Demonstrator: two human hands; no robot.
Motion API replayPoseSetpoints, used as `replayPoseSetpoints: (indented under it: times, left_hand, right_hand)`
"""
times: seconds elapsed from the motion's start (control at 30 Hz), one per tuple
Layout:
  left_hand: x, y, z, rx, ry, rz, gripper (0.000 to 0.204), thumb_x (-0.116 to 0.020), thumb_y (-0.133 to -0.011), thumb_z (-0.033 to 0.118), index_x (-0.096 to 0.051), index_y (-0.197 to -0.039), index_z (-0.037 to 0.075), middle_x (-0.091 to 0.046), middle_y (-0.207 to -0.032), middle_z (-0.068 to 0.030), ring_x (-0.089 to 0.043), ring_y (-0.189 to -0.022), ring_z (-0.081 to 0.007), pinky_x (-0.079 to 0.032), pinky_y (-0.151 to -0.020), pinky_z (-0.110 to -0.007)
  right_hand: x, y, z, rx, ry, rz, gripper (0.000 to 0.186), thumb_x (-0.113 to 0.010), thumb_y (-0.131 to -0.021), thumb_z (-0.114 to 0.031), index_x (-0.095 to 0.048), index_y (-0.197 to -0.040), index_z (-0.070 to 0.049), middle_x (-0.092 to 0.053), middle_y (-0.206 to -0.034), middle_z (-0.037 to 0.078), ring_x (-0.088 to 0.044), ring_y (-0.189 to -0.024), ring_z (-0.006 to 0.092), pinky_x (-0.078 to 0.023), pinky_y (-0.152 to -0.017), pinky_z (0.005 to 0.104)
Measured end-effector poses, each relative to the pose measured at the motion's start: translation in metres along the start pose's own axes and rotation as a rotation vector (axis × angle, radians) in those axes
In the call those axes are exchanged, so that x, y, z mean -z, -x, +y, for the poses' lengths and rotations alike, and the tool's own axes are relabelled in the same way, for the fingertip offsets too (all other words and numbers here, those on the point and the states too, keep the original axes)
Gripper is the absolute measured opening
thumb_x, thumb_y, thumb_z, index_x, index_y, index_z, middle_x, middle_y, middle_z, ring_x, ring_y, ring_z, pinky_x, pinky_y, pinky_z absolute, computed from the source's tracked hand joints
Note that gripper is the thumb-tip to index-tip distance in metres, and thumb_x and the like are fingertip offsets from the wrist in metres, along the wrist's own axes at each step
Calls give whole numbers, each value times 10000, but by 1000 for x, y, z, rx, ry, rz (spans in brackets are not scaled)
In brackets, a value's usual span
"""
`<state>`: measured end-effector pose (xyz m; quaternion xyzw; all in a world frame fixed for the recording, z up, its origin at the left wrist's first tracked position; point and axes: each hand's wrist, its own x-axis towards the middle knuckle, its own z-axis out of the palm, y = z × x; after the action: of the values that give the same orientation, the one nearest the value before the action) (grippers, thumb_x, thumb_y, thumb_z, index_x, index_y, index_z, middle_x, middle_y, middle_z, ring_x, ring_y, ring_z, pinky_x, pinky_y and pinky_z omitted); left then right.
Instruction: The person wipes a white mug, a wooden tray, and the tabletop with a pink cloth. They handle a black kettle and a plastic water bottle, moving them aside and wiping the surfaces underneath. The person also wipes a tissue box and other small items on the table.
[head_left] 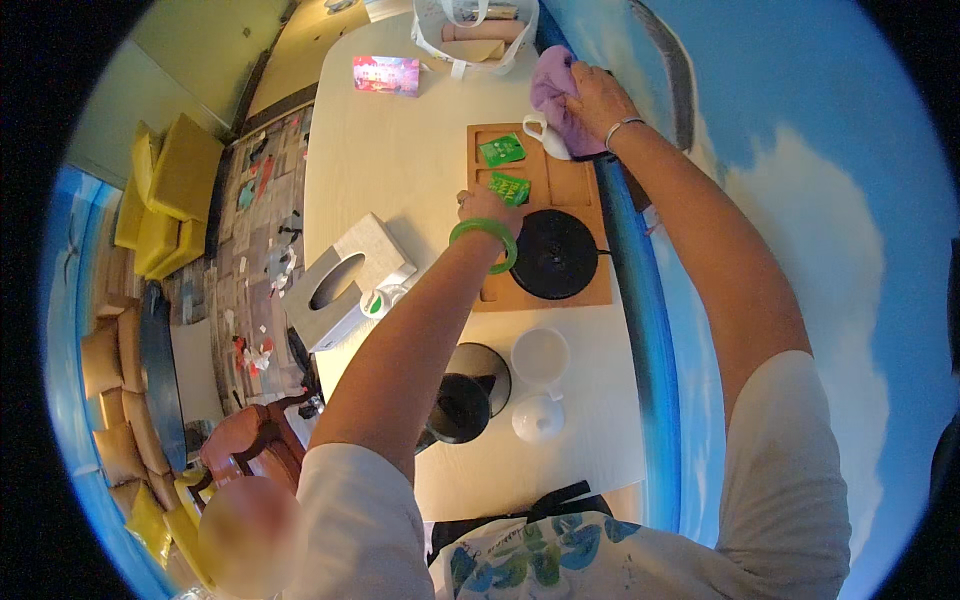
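My right hand is closed on a purple cloth over the far right corner of a brown wooden tray. Right below the cloth is a white mug, its handle pointing left and part of it covered. My left hand, a green bangle on its wrist, reaches to the tray's left side. Its fingers are closed at the edge of a green sachet; the fingertips are partly hidden. A second green sachet lies in the compartment farther away. Close by on the tray sits a round black kettle base.
A tissue box stands left of my left forearm. Nearer are a black and steel kettle, a white cup and a small white lidded pot. Farther off are a colourful card and a white bag. A blue wall borders the table's right.
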<state>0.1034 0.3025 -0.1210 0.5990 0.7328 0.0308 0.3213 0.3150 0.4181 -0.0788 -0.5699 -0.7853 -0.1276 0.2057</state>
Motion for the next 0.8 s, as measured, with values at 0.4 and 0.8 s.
replayPoseSetpoints:
  times: [0.4,0.8]
  left_hand:
    - [-37,-55,-71,-191,-519,-196,437,-628,-862,188,-587,-1235,-35,-558,-1288,-254,-575,-1187,-380,-515,-954,-422]
    - [-23,-26,-63,-295,-554,-249,381,-676,-824,163,-602,-1135,-46,-643,-1133,-266,-648,-1078,-365,-546,-889,-415]
  right_hand:
    - [-21,-22,-2,-89,-8,-322,299,-603,-864,-168,-525,-1109,-15,-641,-1053,273,-633,-1010,430,-510,-866,503]
    - [-29,-22,7,-322,-31,-300,598,-674,-822,-391,-535,-1257,-4,-619,-1185,265,-601,-1105,410,-479,-948,448]
